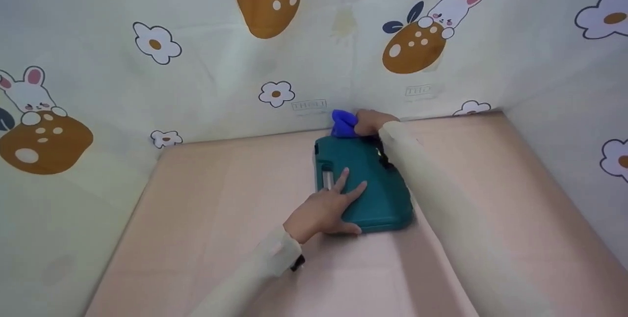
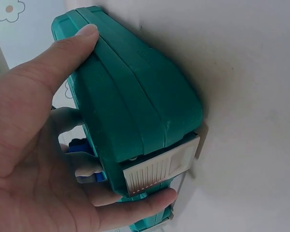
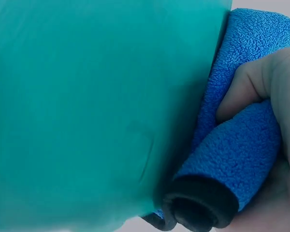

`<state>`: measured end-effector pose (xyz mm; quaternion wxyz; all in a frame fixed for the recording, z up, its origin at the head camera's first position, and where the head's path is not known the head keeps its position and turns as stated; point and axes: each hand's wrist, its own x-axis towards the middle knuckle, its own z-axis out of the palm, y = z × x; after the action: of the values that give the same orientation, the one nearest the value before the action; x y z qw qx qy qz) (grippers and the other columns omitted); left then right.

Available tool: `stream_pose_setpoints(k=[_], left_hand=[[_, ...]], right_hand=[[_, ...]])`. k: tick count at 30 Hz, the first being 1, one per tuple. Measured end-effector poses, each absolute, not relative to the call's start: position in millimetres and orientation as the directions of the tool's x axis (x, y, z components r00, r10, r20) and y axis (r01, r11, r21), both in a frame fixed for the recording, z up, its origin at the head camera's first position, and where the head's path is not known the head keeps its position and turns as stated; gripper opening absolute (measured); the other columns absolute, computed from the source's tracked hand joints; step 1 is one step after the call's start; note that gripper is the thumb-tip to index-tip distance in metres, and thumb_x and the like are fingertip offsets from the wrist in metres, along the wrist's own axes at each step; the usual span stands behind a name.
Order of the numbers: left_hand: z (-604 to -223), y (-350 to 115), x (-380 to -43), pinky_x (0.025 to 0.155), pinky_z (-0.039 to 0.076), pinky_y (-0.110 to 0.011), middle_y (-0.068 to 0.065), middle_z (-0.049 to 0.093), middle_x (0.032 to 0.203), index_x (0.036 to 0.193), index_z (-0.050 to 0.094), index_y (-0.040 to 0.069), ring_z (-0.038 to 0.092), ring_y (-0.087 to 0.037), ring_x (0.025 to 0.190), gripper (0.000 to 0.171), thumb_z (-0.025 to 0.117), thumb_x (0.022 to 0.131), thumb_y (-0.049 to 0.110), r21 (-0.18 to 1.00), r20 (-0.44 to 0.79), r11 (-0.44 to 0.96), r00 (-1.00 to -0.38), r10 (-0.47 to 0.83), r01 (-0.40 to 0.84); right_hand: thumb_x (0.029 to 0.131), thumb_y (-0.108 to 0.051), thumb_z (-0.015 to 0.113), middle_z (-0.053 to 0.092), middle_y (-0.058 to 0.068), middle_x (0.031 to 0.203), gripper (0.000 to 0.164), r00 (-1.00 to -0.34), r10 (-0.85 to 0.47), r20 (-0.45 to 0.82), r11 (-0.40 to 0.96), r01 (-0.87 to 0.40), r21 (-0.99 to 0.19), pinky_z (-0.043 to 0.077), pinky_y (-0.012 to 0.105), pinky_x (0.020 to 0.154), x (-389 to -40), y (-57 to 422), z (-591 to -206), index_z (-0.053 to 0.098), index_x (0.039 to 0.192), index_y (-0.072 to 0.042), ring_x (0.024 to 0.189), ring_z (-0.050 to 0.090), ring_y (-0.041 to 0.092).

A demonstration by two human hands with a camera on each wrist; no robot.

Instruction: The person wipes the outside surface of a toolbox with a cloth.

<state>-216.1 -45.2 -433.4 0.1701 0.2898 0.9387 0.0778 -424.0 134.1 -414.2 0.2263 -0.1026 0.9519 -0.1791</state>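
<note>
A dark green hard plastic carry case (image 1: 378,199) lies on the pink surface, its handle slot on the left. My left hand (image 1: 324,209) rests on its near left part with the fingers spread over the lid. In the left wrist view the thumb (image 2: 82,41) lies against the case's near side wall, and the little finger reaches past a pale latch (image 2: 159,164). At the far end my right hand (image 1: 373,121) grips a bunched blue cloth (image 1: 344,124). The right wrist view shows this fluffy cloth (image 3: 246,145) with black edging, folded against the case's side.
The pink tabletop (image 1: 221,209) extends on both sides of the case. Behind it stands a pale wall covering (image 1: 211,86) printed with rabbits and flowers, and a similar covering (image 1: 569,86) borders the right side.
</note>
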Motion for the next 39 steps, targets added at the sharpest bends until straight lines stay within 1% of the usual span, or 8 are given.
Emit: stream_pose_setpoints(k=[3, 7, 10, 15, 22, 31, 34, 39], left_hand=[[-434, -45, -216, 0.104, 0.043, -0.054, -0.012, -0.003, 0.169, 0.164, 0.016, 0.031, 0.041, -0.043, 0.139, 0.099, 0.072, 0.088, 0.059, 0.244, -0.272, 0.822, -0.778, 0.567, 0.514], [-435, -47, -216, 0.103, 0.044, -0.053, -0.014, 0.0, 0.169, 0.164, 0.018, 0.03, 0.042, -0.043, 0.139, 0.098, 0.073, 0.088, 0.058, 0.243, -0.254, 0.816, -0.778, 0.575, 0.524], [-435, -47, -215, 0.102, 0.045, -0.053, -0.014, 0.002, 0.168, 0.164, 0.02, 0.03, 0.042, -0.042, 0.138, 0.098, 0.074, 0.087, 0.057, 0.246, -0.243, 0.814, -0.779, 0.578, 0.527], [-436, -46, -216, 0.102, 0.045, -0.053, -0.014, 0.001, 0.168, 0.164, 0.019, 0.03, 0.043, -0.041, 0.138, 0.098, 0.074, 0.088, 0.058, 0.24, -0.246, 0.815, -0.779, 0.576, 0.527], [-435, -45, -216, 0.102, 0.045, -0.053, -0.015, 0.001, 0.168, 0.164, 0.019, 0.029, 0.044, -0.042, 0.137, 0.098, 0.074, 0.088, 0.058, 0.232, -0.249, 0.816, -0.778, 0.577, 0.53], [-437, -43, -218, 0.103, 0.045, -0.052, -0.014, 0.001, 0.168, 0.164, 0.018, 0.03, 0.043, -0.041, 0.138, 0.099, 0.073, 0.087, 0.06, 0.218, -0.251, 0.819, -0.78, 0.573, 0.531], [-437, -44, -218, 0.103, 0.044, -0.052, -0.014, 0.001, 0.168, 0.164, 0.018, 0.031, 0.043, -0.04, 0.138, 0.099, 0.073, 0.087, 0.06, 0.22, -0.251, 0.821, -0.783, 0.57, 0.527], [-437, -43, -218, 0.104, 0.043, -0.054, -0.013, 0.0, 0.169, 0.164, 0.019, 0.032, 0.04, -0.04, 0.14, 0.099, 0.074, 0.087, 0.059, 0.236, -0.252, 0.822, -0.785, 0.566, 0.518]], right_hand=[[0.094, -0.016, 0.049, 0.06, 0.018, 0.113, 0.037, -0.881, -0.287, -0.377, 0.909, -0.127, -0.396, 0.043, 0.044, 0.081, -423, 145, -413, 0.058, 0.126, 0.001, 0.095, 0.054, 0.033], [0.095, -0.017, 0.047, 0.059, 0.018, 0.121, 0.044, -0.883, -0.285, -0.372, 0.91, -0.127, -0.395, 0.043, 0.045, 0.086, -422, 155, -413, 0.054, 0.134, 0.001, 0.101, 0.053, 0.033], [0.095, -0.017, 0.045, 0.059, 0.018, 0.123, 0.044, -0.886, -0.29, -0.362, 0.907, -0.134, -0.399, 0.042, 0.045, 0.087, -421, 160, -415, 0.054, 0.134, 0.001, 0.101, 0.052, 0.033], [0.094, -0.015, 0.044, 0.058, 0.018, 0.112, 0.035, -0.888, -0.308, -0.342, 0.885, -0.135, -0.446, 0.043, 0.045, 0.084, -419, 171, -415, 0.058, 0.121, 0.002, 0.096, 0.053, 0.034], [0.093, -0.015, 0.044, 0.056, 0.018, 0.11, 0.033, -0.883, -0.31, -0.353, 0.87, -0.114, -0.479, 0.041, 0.045, 0.082, -419, 185, -415, 0.056, 0.118, 0.003, 0.095, 0.052, 0.034], [0.088, -0.014, 0.049, 0.054, 0.013, 0.091, 0.01, -0.894, -0.329, -0.305, 0.849, -0.139, -0.509, 0.041, 0.041, 0.077, -417, 197, -420, 0.051, 0.089, -0.003, 0.083, 0.052, 0.031], [0.087, -0.013, 0.049, 0.053, 0.012, 0.086, 0.009, -0.896, -0.336, -0.291, 0.843, -0.149, -0.516, 0.041, 0.04, 0.076, -416, 201, -421, 0.049, 0.082, -0.006, 0.08, 0.053, 0.03], [0.086, -0.015, 0.051, 0.055, 0.012, 0.089, 0.01, -0.9, -0.345, -0.268, 0.841, -0.169, -0.513, 0.041, 0.04, 0.079, -415, 205, -422, 0.049, 0.079, -0.007, 0.081, 0.052, 0.029]])
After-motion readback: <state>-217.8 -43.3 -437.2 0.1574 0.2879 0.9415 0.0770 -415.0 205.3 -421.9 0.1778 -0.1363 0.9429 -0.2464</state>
